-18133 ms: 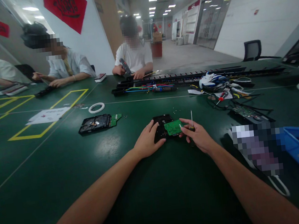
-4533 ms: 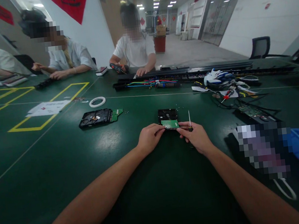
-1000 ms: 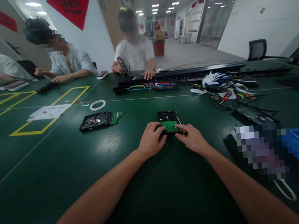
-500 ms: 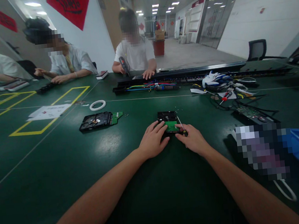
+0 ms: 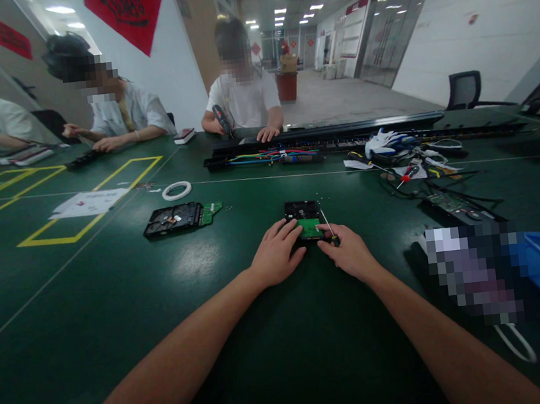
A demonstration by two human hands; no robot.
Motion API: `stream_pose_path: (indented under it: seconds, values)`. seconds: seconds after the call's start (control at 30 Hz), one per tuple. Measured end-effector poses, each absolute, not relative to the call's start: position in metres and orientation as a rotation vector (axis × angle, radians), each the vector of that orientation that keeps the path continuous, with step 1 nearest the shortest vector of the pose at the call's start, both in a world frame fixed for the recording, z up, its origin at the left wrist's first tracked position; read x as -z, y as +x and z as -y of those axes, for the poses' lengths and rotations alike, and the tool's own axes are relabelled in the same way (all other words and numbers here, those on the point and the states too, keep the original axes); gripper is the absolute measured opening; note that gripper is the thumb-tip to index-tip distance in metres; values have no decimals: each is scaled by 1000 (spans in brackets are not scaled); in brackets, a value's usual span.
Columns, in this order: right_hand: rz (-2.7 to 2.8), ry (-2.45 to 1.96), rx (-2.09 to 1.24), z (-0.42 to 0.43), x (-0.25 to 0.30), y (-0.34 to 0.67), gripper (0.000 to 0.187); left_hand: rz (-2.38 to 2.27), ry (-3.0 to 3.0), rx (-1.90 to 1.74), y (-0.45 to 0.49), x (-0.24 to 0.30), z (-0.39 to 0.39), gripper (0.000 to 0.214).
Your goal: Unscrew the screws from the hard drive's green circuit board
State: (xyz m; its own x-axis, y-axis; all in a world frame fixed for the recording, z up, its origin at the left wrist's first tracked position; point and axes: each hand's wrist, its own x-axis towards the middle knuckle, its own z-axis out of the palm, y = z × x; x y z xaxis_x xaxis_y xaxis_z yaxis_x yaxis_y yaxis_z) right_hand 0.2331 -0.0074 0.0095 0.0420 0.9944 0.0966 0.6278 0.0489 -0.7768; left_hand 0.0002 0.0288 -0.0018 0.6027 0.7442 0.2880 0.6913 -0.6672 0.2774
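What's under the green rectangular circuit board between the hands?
The green rectangular circuit board lies over the near part of the black rectangular hard drive, whose far part shows beyond. Whatever is directly beneath is covered. The bare left hand hides the board's left side too.

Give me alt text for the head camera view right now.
A person's left hand rests on a green circuit board on a black drive; the right hand holds a screwdriver. Another drive lies farther left on the green table, with co-workers seated beyond.
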Motion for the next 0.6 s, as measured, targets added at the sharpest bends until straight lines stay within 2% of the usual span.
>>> stream_pose_path:
  seconds: [0.6]
  values:
    - [1684, -1682, -713, 8, -11, 233, 48, -1212, 2701, -573, 1, 2, -29, 59]
